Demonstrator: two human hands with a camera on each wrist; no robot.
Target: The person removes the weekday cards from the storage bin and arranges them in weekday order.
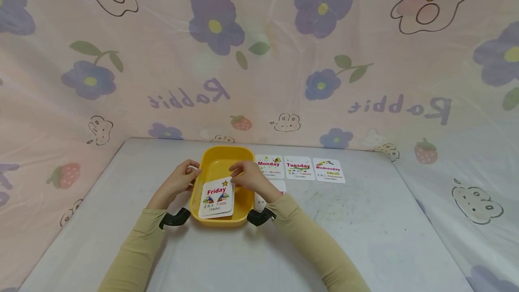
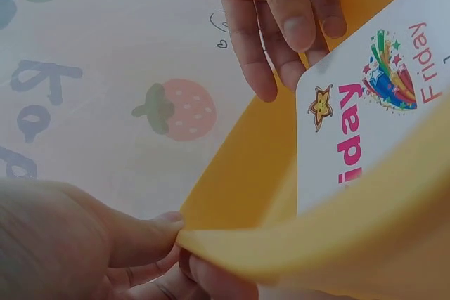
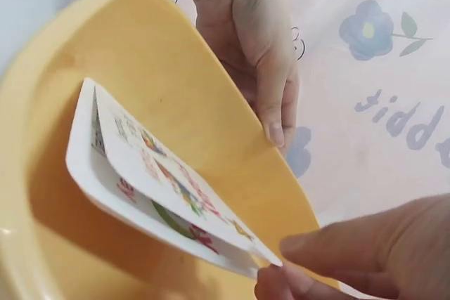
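A yellow plastic tray (image 1: pixel 220 222) sits on the table, its left rim pinched between the thumb and fingers of my left hand (image 1: pixel 178 181). Inside it lies a white Friday card (image 1: pixel 217 196) with a star and colourful pictures. My right hand (image 1: pixel 249 175) reaches over the tray and pinches the corner of that card between thumb (image 3: pixel 316 247) and fingertip. Beneath it, in the right wrist view, another white card (image 3: pixel 151 209) shows along its edge; the Friday card is slightly apart from it. The lower card's word is mostly covered.
Right of the tray, a Monday card (image 1: pixel 269 166), a Tuesday card (image 1: pixel 299 168) and a Wednesday card (image 1: pixel 329 170) form a row. Below Monday is another card (image 1: pixel 279 185), partly hidden by my right hand. A printed curtain (image 1: pixel 267 80) hangs behind the white table (image 1: pixel 365 238).
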